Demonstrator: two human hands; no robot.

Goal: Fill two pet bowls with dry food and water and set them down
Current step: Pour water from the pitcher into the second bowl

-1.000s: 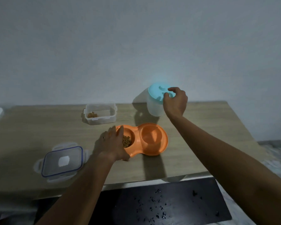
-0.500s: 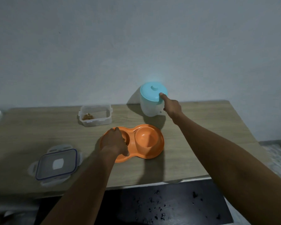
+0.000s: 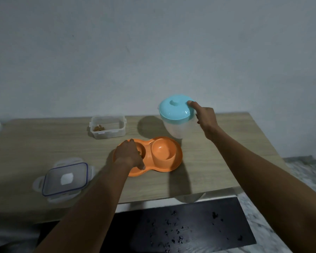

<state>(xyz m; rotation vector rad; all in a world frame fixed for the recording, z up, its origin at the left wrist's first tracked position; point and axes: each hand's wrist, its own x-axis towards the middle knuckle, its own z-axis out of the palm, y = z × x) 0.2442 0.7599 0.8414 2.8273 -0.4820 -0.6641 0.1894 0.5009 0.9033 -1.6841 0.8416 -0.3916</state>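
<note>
An orange double pet bowl (image 3: pixel 159 157) lies on the wooden table (image 3: pixel 217 161). My left hand (image 3: pixel 130 156) grips its left rim and covers the left cup, where a little brown dry food shows; the right cup holds nothing. Behind the bowl a translucent white water jug (image 3: pixel 179 128) with a light blue lid (image 3: pixel 175 111) is held by my right hand (image 3: pixel 204 117), thumb on the lid's edge. The jug appears slightly raised and tilted toward the bowl.
A clear plastic food container (image 3: pixel 108 126) with a few kibbles stands open at the back. Its lid (image 3: pixel 65 178) with blue seal lies near the table's front left. Below the front edge is a dark mat (image 3: pixel 190 227) strewn with crumbs. A wall stands behind.
My right hand has closed around the jug's side and brought it nearer to the bowl. My left hand stays on the bowl's left rim.
</note>
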